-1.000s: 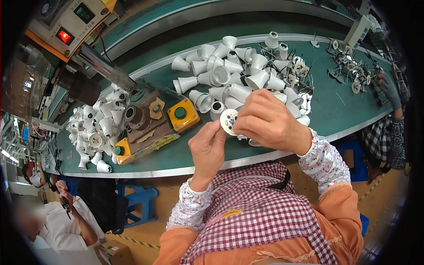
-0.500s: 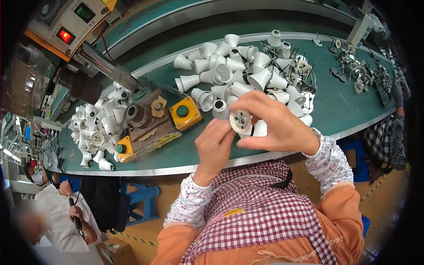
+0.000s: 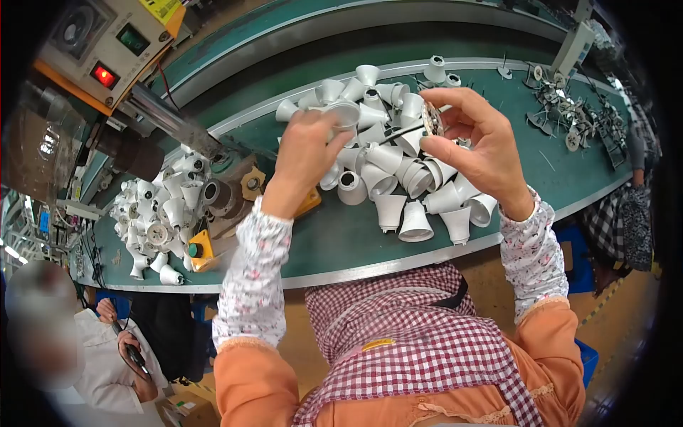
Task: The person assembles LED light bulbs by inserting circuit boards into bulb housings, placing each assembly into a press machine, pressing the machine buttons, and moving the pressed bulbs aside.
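My right hand (image 3: 484, 139) pinches a small round disc (image 3: 430, 119) edge-on between thumb and fingers, with a dark wire reaching left from it. My left hand (image 3: 307, 153) is at the left part of the pile of white cups (image 3: 384, 158), its fingers blurred around the rim of one white cup (image 3: 343, 114). Several other white cups lie tipped or upright between and below my hands.
At the left stand a press (image 3: 224, 196) with a green-button box (image 3: 199, 250) and a heap of assembled white parts (image 3: 153, 220). Loose wired discs (image 3: 569, 117) lie at the right. A person in white (image 3: 107, 356) sits lower left; another person's sleeve (image 3: 640, 231) shows at the right.
My left hand has left the disc and moved up and left to the cups. My right hand has moved up and right with the disc. More cups now show near the front edge.
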The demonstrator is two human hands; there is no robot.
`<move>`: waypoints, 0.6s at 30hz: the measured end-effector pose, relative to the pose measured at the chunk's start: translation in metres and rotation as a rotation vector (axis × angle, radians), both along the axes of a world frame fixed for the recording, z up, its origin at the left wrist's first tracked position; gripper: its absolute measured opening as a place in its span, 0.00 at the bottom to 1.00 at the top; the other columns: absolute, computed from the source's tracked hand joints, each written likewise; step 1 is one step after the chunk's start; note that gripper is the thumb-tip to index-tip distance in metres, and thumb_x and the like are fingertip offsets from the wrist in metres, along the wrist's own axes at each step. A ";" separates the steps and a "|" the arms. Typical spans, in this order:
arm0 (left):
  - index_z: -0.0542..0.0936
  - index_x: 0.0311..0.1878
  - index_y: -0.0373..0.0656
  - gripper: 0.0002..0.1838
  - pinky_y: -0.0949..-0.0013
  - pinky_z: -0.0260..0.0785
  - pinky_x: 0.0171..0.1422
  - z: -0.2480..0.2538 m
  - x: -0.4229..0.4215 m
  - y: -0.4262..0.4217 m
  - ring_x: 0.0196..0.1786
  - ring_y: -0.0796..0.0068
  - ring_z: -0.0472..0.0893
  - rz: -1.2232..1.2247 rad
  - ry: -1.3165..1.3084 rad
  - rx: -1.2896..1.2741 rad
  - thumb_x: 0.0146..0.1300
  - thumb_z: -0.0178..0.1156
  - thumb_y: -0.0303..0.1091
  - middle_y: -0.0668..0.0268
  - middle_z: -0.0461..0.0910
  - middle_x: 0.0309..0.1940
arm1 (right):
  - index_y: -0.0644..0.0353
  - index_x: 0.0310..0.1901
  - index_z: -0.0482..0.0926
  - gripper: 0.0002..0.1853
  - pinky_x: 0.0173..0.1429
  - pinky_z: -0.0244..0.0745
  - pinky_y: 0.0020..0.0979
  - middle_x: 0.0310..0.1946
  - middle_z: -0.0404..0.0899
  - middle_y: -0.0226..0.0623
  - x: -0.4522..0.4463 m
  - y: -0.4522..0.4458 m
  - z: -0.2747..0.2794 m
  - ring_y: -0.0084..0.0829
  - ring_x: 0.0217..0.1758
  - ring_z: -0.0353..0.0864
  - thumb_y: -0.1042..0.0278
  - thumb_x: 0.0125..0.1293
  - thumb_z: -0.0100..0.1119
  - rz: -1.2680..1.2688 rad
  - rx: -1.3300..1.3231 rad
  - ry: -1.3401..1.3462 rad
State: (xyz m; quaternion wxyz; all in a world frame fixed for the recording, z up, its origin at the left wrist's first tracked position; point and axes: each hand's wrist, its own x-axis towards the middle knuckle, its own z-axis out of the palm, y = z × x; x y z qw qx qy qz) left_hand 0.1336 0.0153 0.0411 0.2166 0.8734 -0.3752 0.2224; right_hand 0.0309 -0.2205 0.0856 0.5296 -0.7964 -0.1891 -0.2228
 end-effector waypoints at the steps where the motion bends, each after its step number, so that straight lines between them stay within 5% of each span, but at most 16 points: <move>1: 0.80 0.35 0.41 0.12 0.59 0.69 0.41 0.007 -0.016 0.003 0.36 0.55 0.76 0.008 0.009 -0.135 0.49 0.69 0.34 0.59 0.79 0.28 | 0.60 0.53 0.78 0.23 0.44 0.76 0.19 0.45 0.75 0.31 0.001 0.000 0.000 0.19 0.41 0.75 0.76 0.52 0.68 0.017 0.005 0.018; 5: 0.74 0.49 0.40 0.25 0.68 0.71 0.33 0.007 -0.078 0.000 0.29 0.67 0.79 0.095 0.481 -0.456 0.47 0.72 0.32 0.59 0.81 0.34 | 0.61 0.51 0.79 0.24 0.42 0.76 0.22 0.44 0.77 0.34 0.004 0.017 0.004 0.20 0.36 0.76 0.75 0.49 0.71 0.076 -0.154 -0.134; 6: 0.70 0.57 0.41 0.33 0.73 0.70 0.31 -0.002 -0.081 -0.002 0.27 0.73 0.78 -0.019 0.434 -0.568 0.45 0.72 0.28 0.60 0.81 0.39 | 0.61 0.50 0.80 0.24 0.41 0.76 0.25 0.43 0.77 0.36 0.003 0.023 0.006 0.22 0.34 0.76 0.74 0.47 0.72 0.071 -0.221 -0.159; 9: 0.70 0.58 0.42 0.35 0.75 0.69 0.30 -0.011 -0.099 -0.006 0.28 0.75 0.79 0.025 0.514 -0.698 0.43 0.72 0.25 0.60 0.81 0.44 | 0.60 0.49 0.80 0.24 0.42 0.76 0.27 0.43 0.78 0.38 0.003 0.036 -0.003 0.27 0.36 0.78 0.71 0.47 0.73 0.155 -0.291 -0.191; 10: 0.71 0.58 0.42 0.35 0.77 0.68 0.28 -0.019 -0.097 -0.005 0.27 0.79 0.77 -0.001 0.448 -0.686 0.43 0.72 0.25 0.63 0.80 0.43 | 0.61 0.49 0.78 0.23 0.41 0.77 0.33 0.40 0.76 0.41 0.005 0.039 -0.006 0.39 0.38 0.80 0.69 0.49 0.70 0.158 -0.331 -0.258; 18: 0.71 0.57 0.42 0.33 0.76 0.72 0.32 -0.011 -0.109 -0.011 0.33 0.80 0.79 -0.006 0.485 -0.695 0.44 0.70 0.22 0.64 0.78 0.44 | 0.59 0.49 0.78 0.24 0.42 0.75 0.35 0.40 0.74 0.40 -0.002 0.048 -0.011 0.40 0.40 0.78 0.64 0.49 0.71 0.177 -0.421 -0.226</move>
